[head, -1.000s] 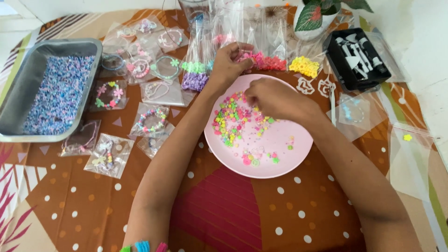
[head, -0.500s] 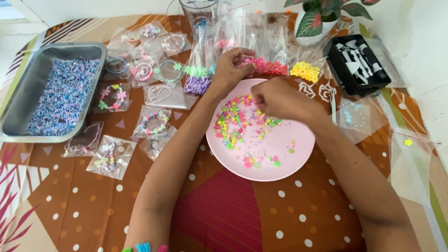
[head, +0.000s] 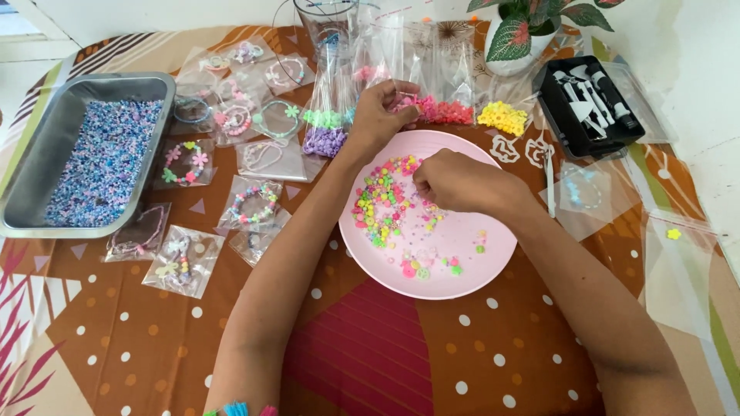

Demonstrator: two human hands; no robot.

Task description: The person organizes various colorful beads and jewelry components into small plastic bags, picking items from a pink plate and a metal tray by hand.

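Scene: a person seated at a patterned surface [head: 370, 362] sorts small coloured beads [head: 383, 202] heaped on a pink plate [head: 470, 266].
Right hand: the right hand [head: 456, 179] rests over the plate's upper middle, fingers curled and drawn together low over the beads; whether a bead sits between the fingertips cannot be told.
Left hand: the left hand [head: 381, 112] reaches past the plate's far rim, fingers pressed together on something small and pinkish beside the clear bags of red beads [head: 441, 110]; what exactly is pinched is too small to tell.
Where the beads lie: mostly on the plate's left half, a few strays near its front edge.
Handling: the beads look tiny, hard, very light and apt to roll or skitter, so a fingertip pinch on one at a time seems the surest hold; the plate's shallow rim looks just enough to contain them.
Surroundings: a metal tray [head: 31, 166] of blue and purple beads stands well to the left, bagged bracelets [head: 185, 162] lie between it and the plate, and a black tool case [head: 590, 104] sits at the far right beside a potted plant [head: 524, 35].
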